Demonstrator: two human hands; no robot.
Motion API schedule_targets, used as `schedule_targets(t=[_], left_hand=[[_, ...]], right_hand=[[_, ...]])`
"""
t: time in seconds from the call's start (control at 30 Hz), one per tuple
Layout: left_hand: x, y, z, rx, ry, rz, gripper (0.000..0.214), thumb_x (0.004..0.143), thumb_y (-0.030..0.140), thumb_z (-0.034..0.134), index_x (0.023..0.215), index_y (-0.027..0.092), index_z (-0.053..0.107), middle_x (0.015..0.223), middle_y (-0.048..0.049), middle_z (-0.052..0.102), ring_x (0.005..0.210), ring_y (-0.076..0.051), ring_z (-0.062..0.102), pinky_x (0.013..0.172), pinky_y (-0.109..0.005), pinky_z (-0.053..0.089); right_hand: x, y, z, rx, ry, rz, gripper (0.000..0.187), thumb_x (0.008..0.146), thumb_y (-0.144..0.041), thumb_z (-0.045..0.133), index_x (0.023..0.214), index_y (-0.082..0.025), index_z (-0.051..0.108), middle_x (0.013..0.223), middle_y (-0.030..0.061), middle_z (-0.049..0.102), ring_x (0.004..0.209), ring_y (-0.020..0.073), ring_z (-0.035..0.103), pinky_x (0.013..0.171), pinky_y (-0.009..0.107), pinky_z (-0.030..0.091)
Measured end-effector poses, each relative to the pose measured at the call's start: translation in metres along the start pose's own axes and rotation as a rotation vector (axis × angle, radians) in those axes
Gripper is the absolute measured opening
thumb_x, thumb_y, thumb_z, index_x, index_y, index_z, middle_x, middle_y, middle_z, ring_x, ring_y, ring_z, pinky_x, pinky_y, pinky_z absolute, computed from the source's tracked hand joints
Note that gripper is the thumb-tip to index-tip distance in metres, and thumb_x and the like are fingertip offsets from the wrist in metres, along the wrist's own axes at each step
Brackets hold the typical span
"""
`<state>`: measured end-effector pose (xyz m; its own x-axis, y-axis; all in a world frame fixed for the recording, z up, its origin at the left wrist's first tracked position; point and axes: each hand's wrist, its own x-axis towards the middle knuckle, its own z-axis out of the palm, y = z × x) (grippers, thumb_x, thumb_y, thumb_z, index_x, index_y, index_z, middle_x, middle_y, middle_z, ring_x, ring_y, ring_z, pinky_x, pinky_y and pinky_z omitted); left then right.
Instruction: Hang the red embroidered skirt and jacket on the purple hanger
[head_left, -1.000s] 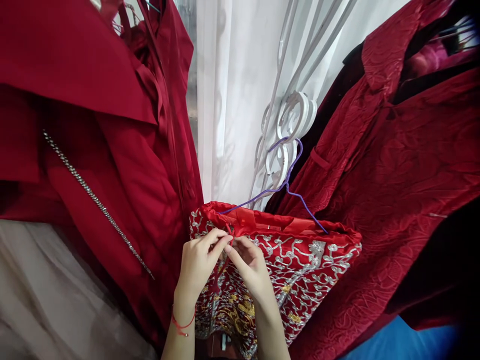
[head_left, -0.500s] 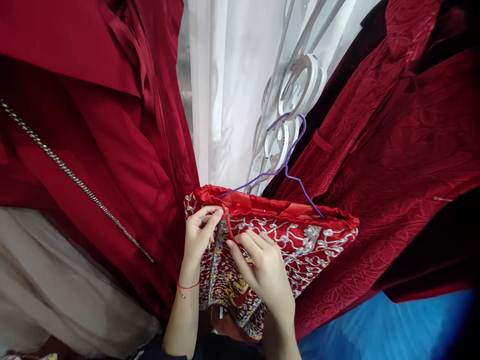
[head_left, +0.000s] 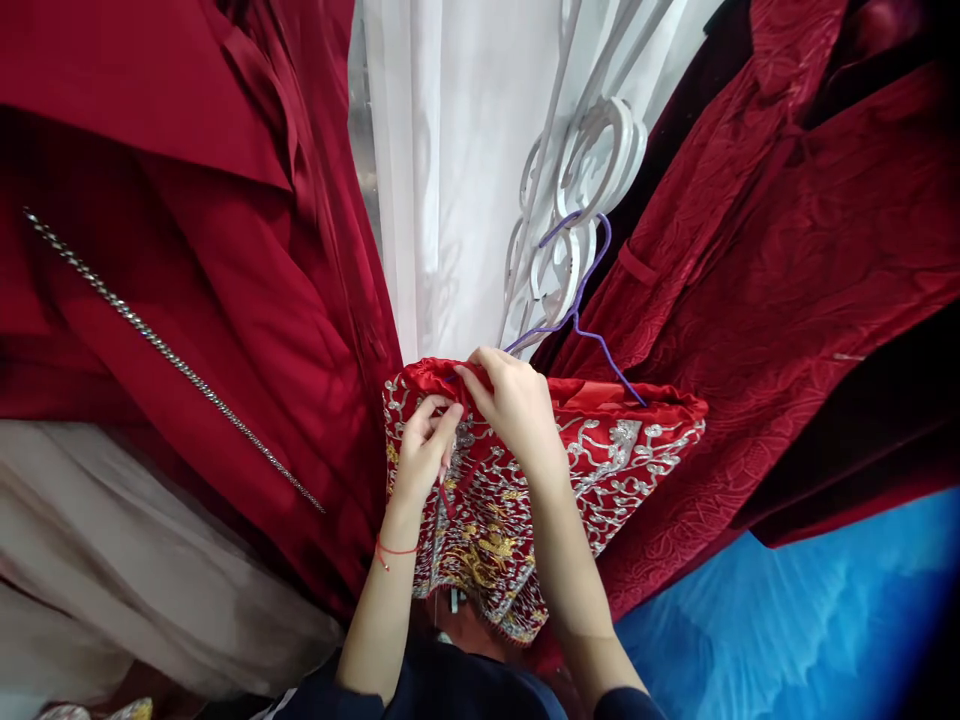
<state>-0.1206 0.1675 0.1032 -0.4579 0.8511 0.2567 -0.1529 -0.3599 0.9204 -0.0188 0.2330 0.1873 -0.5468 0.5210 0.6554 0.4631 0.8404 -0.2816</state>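
A red skirt (head_left: 622, 470) with silver and gold embroidery hangs by its red satin waistband (head_left: 600, 394) from a purple wire hanger (head_left: 592, 335). My left hand (head_left: 426, 448), with a thin red bracelet on its wrist, pinches a narrow red ribbon just below the waistband. One end of the ribbon (head_left: 448, 500) dangles under that hand. My right hand (head_left: 519, 405) reaches over the waistband, thumb and fingertips closed on the ribbon close above the left fingers. Its back hides part of the waistband and hanger.
The hanger hooks onto a white metal scroll frame (head_left: 600, 150) before a white curtain (head_left: 480, 150). A dark red gown (head_left: 187, 250) with a rhinestone strip hangs left, above pale fabric (head_left: 150, 560). Right are a red embossed dress (head_left: 787, 300) and blue fabric (head_left: 787, 600).
My right hand has moved up and left from the skirt's front to the waistband edge. My left hand stays pinched near the waistband, and a ribbon end now dangles below it.
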Motion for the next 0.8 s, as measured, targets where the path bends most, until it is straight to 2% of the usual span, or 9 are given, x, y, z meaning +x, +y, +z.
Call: schedule_targets(t=[0.13, 0.23, 0.33, 0.4, 0.5, 0.57, 0.67, 0.73, 0.8], left_hand=[[0.003, 0.001, -0.001, -0.005, -0.017, -0.056, 0.035, 0.073, 0.047, 0.074, 0.084, 0.020, 0.055, 0.040, 0.0127, 0.042, 0.028, -0.003, 0.028, 0.030, -0.016, 0.016], [0.007, -0.003, 0.000, -0.085, 0.018, -0.095, 0.031, 0.071, 0.043, 0.073, 0.077, 0.019, 0.055, 0.040, 0.0127, 0.037, 0.030, -0.002, 0.026, 0.033, -0.017, 0.014], [0.008, -0.010, 0.002, -0.144, 0.031, -0.168, 0.036, 0.069, 0.044, 0.073, 0.064, 0.020, 0.046, 0.038, 0.0124, 0.032, 0.031, -0.002, 0.024, 0.035, -0.019, 0.012], [0.006, -0.014, 0.003, -0.168, 0.027, -0.206, 0.040, 0.070, 0.048, 0.072, 0.062, 0.020, 0.044, 0.038, 0.0118, 0.032, 0.032, -0.002, 0.024, 0.037, -0.020, 0.012], [0.001, -0.016, 0.000, -0.176, -0.036, -0.261, 0.042, 0.070, 0.051, 0.070, 0.061, 0.019, 0.045, 0.039, 0.0112, 0.032, 0.033, -0.001, 0.023, 0.039, -0.020, 0.013], [-0.002, -0.015, -0.004, -0.157, -0.117, -0.275, 0.044, 0.071, 0.048, 0.069, 0.056, 0.020, 0.039, 0.039, 0.0111, 0.029, 0.034, -0.001, 0.023, 0.040, -0.021, 0.015], [-0.007, -0.013, -0.010, -0.115, -0.235, -0.262, 0.045, 0.076, 0.043, 0.062, 0.051, 0.021, 0.031, 0.038, 0.0103, 0.026, 0.034, -0.002, 0.023, 0.040, -0.021, 0.019], [-0.010, -0.011, -0.012, -0.100, -0.270, -0.264, 0.044, 0.078, 0.043, 0.058, 0.051, 0.021, 0.031, 0.039, 0.0099, 0.026, 0.035, -0.003, 0.024, 0.041, -0.021, 0.020], [-0.014, -0.010, -0.014, -0.102, -0.268, -0.264, 0.043, 0.078, 0.043, 0.058, 0.052, 0.021, 0.033, 0.039, 0.0100, 0.027, 0.035, -0.003, 0.025, 0.041, -0.021, 0.021]], right_hand=[[0.014, 0.005, 0.011, 0.158, -0.043, 0.137, 0.019, 0.087, -0.033, 0.062, 0.076, -0.020, 0.054, 0.060, -0.0031, 0.053, 0.056, 0.0116, 0.047, 0.056, 0.025, 0.029], [0.017, 0.002, 0.010, 0.461, 0.012, 0.271, 0.022, 0.081, -0.033, 0.068, 0.091, -0.020, 0.053, 0.056, -0.0069, 0.050, 0.053, 0.0106, 0.046, 0.057, 0.026, 0.034], [0.017, -0.008, -0.002, 0.752, 0.084, 0.212, 0.034, 0.084, -0.037, 0.064, 0.110, -0.021, 0.050, 0.068, -0.0042, 0.060, 0.063, 0.0121, 0.057, 0.063, 0.027, 0.043], [0.010, -0.018, -0.011, 0.761, 0.197, 0.126, 0.032, 0.086, -0.037, 0.061, 0.113, -0.022, 0.052, 0.084, 0.0004, 0.067, 0.078, 0.0136, 0.063, 0.072, 0.029, 0.047], [-0.020, -0.030, -0.012, 0.533, 0.422, 0.080, 0.017, 0.088, -0.032, 0.058, 0.102, -0.022, 0.061, 0.095, 0.0032, 0.068, 0.089, 0.0151, 0.063, 0.081, 0.031, 0.047], [-0.051, -0.034, 0.003, 0.416, 0.566, 0.161, 0.012, 0.089, -0.030, 0.057, 0.091, -0.020, 0.063, 0.085, 0.0020, 0.067, 0.078, 0.0140, 0.061, 0.075, 0.029, 0.047], [-0.096, -0.036, 0.039, 0.481, 0.769, 0.462, 0.016, 0.090, -0.033, 0.054, 0.084, -0.019, 0.060, 0.066, -0.0029, 0.055, 0.056, 0.0102, 0.048, 0.057, 0.025, 0.039], [-0.115, -0.034, 0.063, 0.632, 0.718, 0.631, 0.021, 0.089, -0.037, 0.056, 0.078, -0.019, 0.058, 0.062, -0.0040, 0.050, 0.055, 0.0098, 0.043, 0.054, 0.024, 0.035], [-0.120, -0.031, 0.077, 0.873, 0.542, 0.695, 0.026, 0.084, -0.042, 0.061, 0.073, -0.019, 0.057, 0.060, -0.0046, 0.047, 0.054, 0.0092, 0.040, 0.053, 0.023, 0.033]])
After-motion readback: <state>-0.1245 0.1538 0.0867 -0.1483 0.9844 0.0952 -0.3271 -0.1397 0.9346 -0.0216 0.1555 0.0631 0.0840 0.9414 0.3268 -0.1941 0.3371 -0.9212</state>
